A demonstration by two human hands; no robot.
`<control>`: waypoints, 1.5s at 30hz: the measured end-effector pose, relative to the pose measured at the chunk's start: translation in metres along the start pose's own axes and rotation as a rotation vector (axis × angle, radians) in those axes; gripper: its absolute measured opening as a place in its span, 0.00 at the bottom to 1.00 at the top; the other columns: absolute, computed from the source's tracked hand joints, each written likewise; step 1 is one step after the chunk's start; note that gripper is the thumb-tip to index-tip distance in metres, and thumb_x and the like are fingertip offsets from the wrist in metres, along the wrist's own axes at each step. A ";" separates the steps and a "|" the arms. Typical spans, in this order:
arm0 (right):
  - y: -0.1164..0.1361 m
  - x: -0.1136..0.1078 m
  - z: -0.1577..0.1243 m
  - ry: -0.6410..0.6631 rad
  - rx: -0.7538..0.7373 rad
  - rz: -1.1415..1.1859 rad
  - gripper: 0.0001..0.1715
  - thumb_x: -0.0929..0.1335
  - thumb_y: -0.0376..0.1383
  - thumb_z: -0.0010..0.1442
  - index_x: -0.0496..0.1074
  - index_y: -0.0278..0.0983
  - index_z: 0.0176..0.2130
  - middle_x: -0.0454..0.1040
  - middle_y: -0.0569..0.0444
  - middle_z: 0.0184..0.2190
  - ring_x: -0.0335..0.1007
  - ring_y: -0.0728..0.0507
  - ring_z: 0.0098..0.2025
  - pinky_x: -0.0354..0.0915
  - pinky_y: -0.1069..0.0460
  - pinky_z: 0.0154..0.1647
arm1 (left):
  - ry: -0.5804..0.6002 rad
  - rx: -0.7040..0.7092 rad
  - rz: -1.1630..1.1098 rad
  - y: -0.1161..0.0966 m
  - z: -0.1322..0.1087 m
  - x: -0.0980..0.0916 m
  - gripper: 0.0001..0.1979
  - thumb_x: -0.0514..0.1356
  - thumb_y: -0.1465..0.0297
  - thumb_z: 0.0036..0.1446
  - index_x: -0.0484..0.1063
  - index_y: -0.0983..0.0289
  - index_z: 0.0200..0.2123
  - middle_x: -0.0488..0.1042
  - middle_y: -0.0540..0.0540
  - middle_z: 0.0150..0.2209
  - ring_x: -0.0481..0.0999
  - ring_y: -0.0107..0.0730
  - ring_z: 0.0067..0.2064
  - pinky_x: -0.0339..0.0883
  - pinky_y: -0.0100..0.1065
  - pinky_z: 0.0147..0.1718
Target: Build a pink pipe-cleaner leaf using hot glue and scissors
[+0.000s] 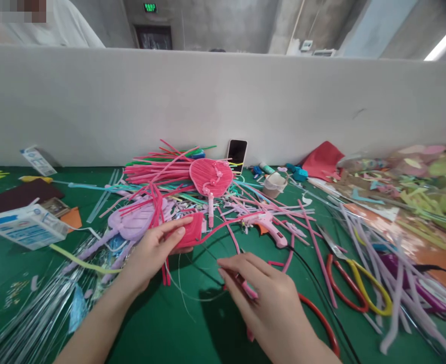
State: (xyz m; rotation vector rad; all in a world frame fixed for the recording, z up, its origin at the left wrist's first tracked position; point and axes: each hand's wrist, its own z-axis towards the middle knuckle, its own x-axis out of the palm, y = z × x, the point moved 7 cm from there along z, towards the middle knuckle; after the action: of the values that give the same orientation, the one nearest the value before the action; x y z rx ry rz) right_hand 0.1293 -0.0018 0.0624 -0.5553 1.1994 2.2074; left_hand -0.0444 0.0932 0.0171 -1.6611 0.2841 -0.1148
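My left hand point(155, 250) is closed on a small pink-red woven piece point(191, 231), thumb on top, just above the green table point(177, 323). My right hand point(262, 298) pinches a pink pipe cleaner point(248, 289) between thumb and fingers; the strand curves up toward the pink-red piece. Behind them lies a pile of pink pipe cleaners point(158, 174) with a round pink woven fan point(210, 178) on top and a lilac woven fan point(137, 222) to the left.
A pink glue gun point(270, 226) lies right of centre, with scissors point(349, 278) farther right. A phone point(237, 153) leans on the white partition point(223, 101). A white carton point(28, 226) sits at left; cellophane and paper scraps point(408, 192) fill the right.
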 end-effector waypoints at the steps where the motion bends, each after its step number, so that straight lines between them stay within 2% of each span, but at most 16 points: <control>1: 0.002 -0.002 0.001 0.002 0.001 0.001 0.10 0.65 0.28 0.63 0.76 0.38 0.40 0.79 0.52 0.35 0.78 0.47 0.33 0.73 0.55 0.35 | 0.011 0.021 0.050 -0.003 -0.002 0.003 0.20 0.61 0.58 0.61 0.76 0.61 0.53 0.76 0.58 0.57 0.75 0.49 0.56 0.72 0.46 0.53; 5: 0.007 0.000 0.001 0.005 0.034 -0.025 0.10 0.66 0.29 0.62 0.76 0.39 0.42 0.79 0.53 0.33 0.77 0.47 0.31 0.72 0.55 0.32 | 0.033 0.120 0.200 -0.016 -0.012 0.010 0.18 0.60 0.58 0.62 0.77 0.57 0.51 0.76 0.55 0.57 0.70 0.48 0.61 0.62 0.46 0.61; 10: -0.006 0.013 0.002 0.008 0.113 -0.022 0.12 0.66 0.29 0.62 0.75 0.40 0.44 0.79 0.53 0.34 0.77 0.46 0.32 0.71 0.54 0.33 | 0.047 0.175 0.269 -0.017 -0.018 0.018 0.17 0.57 0.59 0.64 0.76 0.54 0.53 0.76 0.51 0.57 0.71 0.45 0.60 0.61 0.43 0.61; 15: -0.014 0.021 0.003 0.041 0.156 -0.001 0.10 0.67 0.30 0.63 0.76 0.40 0.43 0.80 0.53 0.35 0.77 0.45 0.35 0.71 0.52 0.36 | 0.046 0.169 0.307 -0.014 -0.018 0.023 0.18 0.56 0.59 0.64 0.76 0.57 0.52 0.76 0.52 0.57 0.71 0.44 0.60 0.62 0.41 0.60; 22: -0.017 0.025 0.005 0.063 0.193 -0.050 0.04 0.69 0.32 0.62 0.75 0.40 0.36 0.79 0.56 0.30 0.75 0.46 0.31 0.67 0.53 0.32 | 0.058 0.141 0.282 -0.013 -0.017 0.027 0.20 0.56 0.59 0.64 0.75 0.60 0.54 0.76 0.54 0.57 0.72 0.42 0.60 0.66 0.36 0.57; 26: -0.021 0.030 0.007 0.103 0.206 -0.068 0.03 0.70 0.30 0.60 0.73 0.39 0.35 0.77 0.55 0.30 0.74 0.46 0.30 0.68 0.53 0.33 | 0.069 0.132 0.289 -0.009 -0.016 0.029 0.19 0.56 0.59 0.63 0.75 0.60 0.53 0.77 0.55 0.56 0.73 0.44 0.58 0.66 0.38 0.57; 37: -0.020 0.028 0.016 0.165 0.112 -0.091 0.06 0.69 0.27 0.60 0.71 0.37 0.31 0.73 0.54 0.30 0.70 0.46 0.30 0.67 0.52 0.31 | 0.106 0.113 0.234 -0.003 -0.015 0.030 0.20 0.56 0.59 0.64 0.75 0.59 0.55 0.76 0.55 0.57 0.74 0.45 0.58 0.62 0.44 0.61; 41: -0.020 0.029 0.016 0.175 0.099 -0.095 0.07 0.68 0.27 0.61 0.71 0.37 0.32 0.73 0.53 0.31 0.71 0.46 0.30 0.67 0.52 0.32 | 0.099 0.103 0.247 -0.004 -0.015 0.031 0.20 0.57 0.59 0.63 0.75 0.60 0.54 0.76 0.56 0.57 0.74 0.46 0.57 0.66 0.44 0.58; 45: -0.019 0.032 0.016 0.194 0.085 -0.116 0.08 0.66 0.25 0.61 0.71 0.36 0.33 0.74 0.52 0.33 0.71 0.46 0.31 0.68 0.52 0.32 | 0.122 0.078 0.187 -0.003 -0.015 0.034 0.20 0.57 0.59 0.63 0.75 0.58 0.54 0.75 0.55 0.58 0.74 0.47 0.57 0.74 0.42 0.50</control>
State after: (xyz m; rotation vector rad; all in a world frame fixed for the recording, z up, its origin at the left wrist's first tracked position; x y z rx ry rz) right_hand 0.1154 0.0290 0.0396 -0.7981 1.3181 2.0317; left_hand -0.0148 0.0703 0.0189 -1.5448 0.5201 -0.0854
